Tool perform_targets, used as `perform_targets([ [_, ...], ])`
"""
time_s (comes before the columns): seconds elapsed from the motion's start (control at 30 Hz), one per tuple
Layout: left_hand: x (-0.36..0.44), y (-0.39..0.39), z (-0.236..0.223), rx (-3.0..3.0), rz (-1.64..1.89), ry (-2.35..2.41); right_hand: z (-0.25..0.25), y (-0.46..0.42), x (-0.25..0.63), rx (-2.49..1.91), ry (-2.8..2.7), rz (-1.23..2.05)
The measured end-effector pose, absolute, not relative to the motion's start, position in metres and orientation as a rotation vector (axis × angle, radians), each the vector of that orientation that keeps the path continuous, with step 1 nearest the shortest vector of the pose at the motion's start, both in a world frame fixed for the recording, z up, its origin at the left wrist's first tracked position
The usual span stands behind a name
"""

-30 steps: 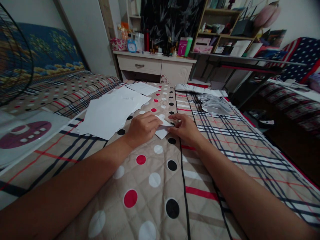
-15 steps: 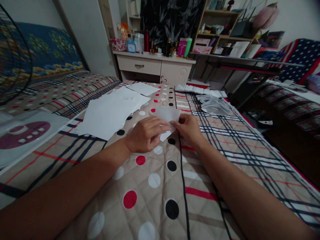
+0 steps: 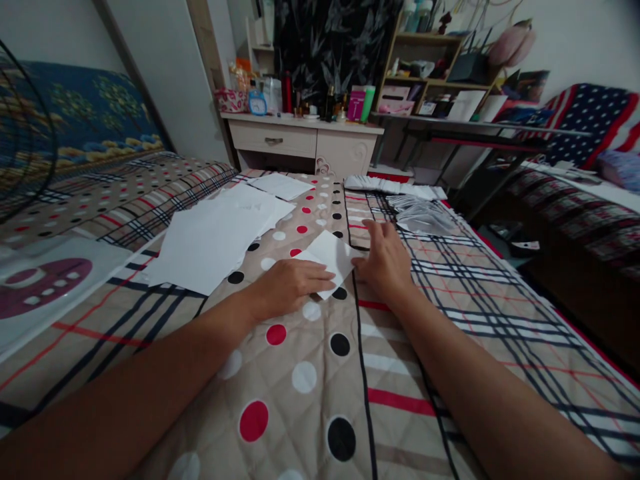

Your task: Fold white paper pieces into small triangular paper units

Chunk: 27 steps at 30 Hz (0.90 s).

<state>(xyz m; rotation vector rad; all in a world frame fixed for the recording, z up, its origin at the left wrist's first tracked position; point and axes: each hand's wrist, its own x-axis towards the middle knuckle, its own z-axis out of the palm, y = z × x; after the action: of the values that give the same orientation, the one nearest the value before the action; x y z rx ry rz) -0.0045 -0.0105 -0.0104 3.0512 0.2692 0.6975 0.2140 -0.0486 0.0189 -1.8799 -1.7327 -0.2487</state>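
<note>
A small folded piece of white paper (image 3: 331, 252) lies at an angle on the quilt between my hands. My left hand (image 3: 287, 285) rests across its lower left part, fingers stretched out and flat. At the paper's right corner is the thumb of my right hand (image 3: 386, 261); its fingers are spread and raised off the sheet. Whether that thumb presses on the corner I cannot tell. To the left lies a stack of larger white sheets (image 3: 210, 237), fanned unevenly. Beyond it is a smaller pile of white paper (image 3: 281, 186).
A row of folded white papers (image 3: 395, 187) and a bundle of thin pieces (image 3: 423, 215) lie at the far right of the quilt (image 3: 295, 347). A plastic bag with a purple print (image 3: 47, 277) is at the left. A white cabinet (image 3: 295, 143) stands beyond the bed.
The small paper has gone from held up between my fingers to lying on the quilt. My left hand has flattened onto it, and my right fingers have opened away. The view has shifted slightly.
</note>
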Motion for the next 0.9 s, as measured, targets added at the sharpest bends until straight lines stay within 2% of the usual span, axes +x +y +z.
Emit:
perform_targets([
  [0.07, -0.005, -0.011, -0.01, 3.053, 0.699, 0.183, 0.021, -0.05, 0.211, -1.73, -1.822, -0.357],
  [0.1, -0.006, -0.011, -0.01, 3.044, 0.707, 0.141, 0.021, -0.05, 0.209, -1.667, -1.868, -0.308],
  [0.27, -0.007, -0.012, -0.011, 2.935, 0.747, 0.063, 0.01, -0.041, 0.213, -1.572, -2.044, 0.418],
  [0.53, -0.009, -0.02, -0.006, 2.823, 0.78, 0.177, 0.008, -0.034, 0.238, -1.458, -1.758, 1.235],
  [0.9, -0.003, -0.033, 0.007, 2.909, 0.79, 0.27, 0.018, -0.04, 0.229, -1.595, -1.795, 1.154],
])
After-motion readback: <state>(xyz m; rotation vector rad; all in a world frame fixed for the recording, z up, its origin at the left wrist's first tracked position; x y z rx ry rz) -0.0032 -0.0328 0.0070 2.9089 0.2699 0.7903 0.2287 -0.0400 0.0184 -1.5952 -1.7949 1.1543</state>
